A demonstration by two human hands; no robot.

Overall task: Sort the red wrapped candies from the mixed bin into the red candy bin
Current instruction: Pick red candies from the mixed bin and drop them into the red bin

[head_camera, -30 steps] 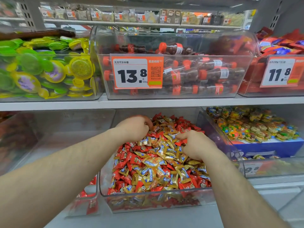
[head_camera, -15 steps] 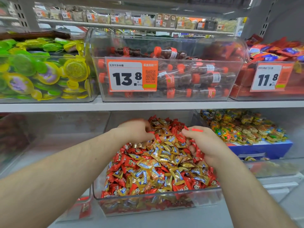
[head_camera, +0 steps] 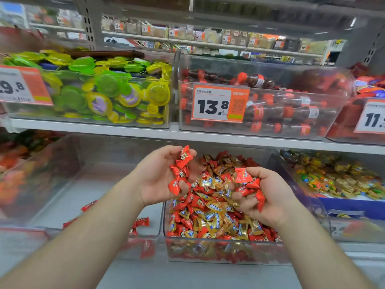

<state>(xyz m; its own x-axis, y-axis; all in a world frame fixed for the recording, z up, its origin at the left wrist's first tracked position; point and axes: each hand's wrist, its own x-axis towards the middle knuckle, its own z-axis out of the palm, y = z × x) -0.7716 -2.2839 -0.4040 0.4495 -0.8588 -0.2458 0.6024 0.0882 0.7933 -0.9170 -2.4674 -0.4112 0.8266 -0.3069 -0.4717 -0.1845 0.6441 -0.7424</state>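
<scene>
A clear mixed bin point(head_camera: 166, 222) on the lower shelf holds a heap of red and gold wrapped candies point(head_camera: 214, 209). My left hand point(head_camera: 158, 180) is lifted palm-up above the bin's left edge, fingers curled round several red candies point(head_camera: 180, 172). My right hand point(head_camera: 268, 195) is palm-up over the heap's right side and cups several red candies point(head_camera: 248, 182). To the left stands a clear, nearly bare red candy bin point(head_camera: 116, 184) with a few red candies point(head_camera: 141, 223) on its floor, partly hidden by my left forearm.
Above, a shelf edge point(head_camera: 187, 135) carries bins of green-yellow jelly cups point(head_camera: 108, 90) and cola-bottle candies point(head_camera: 281, 109) with a 13.8 price tag point(head_camera: 218, 103). Colourful sweets point(head_camera: 337, 176) fill the bin to the right. A blurred bin point(head_camera: 25, 163) sits far left.
Both hands have risen out of the candy heap and turned palm-up, each now holding red candies. The camera view has shifted leftward, showing more of the nearly bare bin.
</scene>
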